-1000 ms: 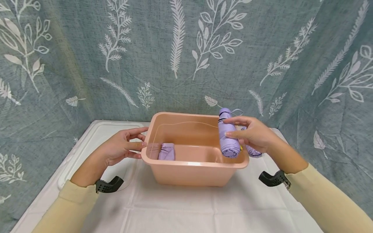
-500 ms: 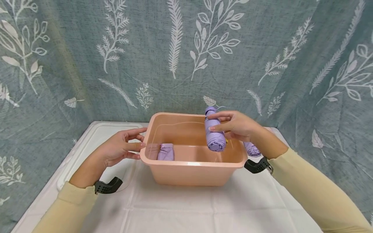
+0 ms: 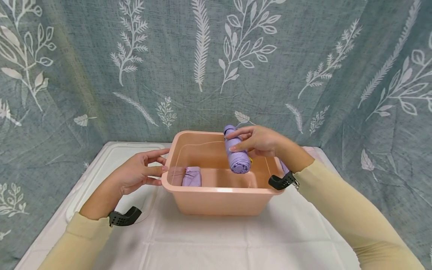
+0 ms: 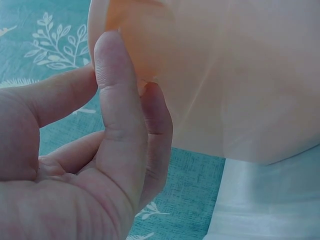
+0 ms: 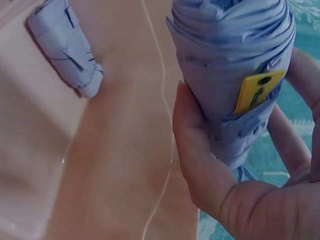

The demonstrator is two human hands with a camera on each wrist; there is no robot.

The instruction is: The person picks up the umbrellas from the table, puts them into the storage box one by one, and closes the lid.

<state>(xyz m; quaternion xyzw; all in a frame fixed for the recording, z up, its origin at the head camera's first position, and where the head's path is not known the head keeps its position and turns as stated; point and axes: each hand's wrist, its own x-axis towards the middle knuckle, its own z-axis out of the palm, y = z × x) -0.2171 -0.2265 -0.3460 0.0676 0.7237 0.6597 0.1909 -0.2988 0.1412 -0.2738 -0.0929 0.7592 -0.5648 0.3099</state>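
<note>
Right hand (image 3: 260,141) grips rolled lavender fabric cylinder (image 3: 239,161), tilted above open peach rectangular plastic tub (image 3: 219,203); left hand (image 3: 136,173) touches its rim (image 3: 216,190), fingers loosely extended. Risk: slick-looking fabric could slip from the fingertip hold, dropping askew.

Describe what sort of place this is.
Probably a staged indoor tabletop setup: a grey-green, leaf-patterned fabric curtain hangs behind a white cloth-covered table bearing a peach rectangular plastic tub.

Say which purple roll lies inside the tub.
The left roll, at the left end inside the tub. The held roll is in the right hand; another purple item, mostly hidden, is outside.
</note>
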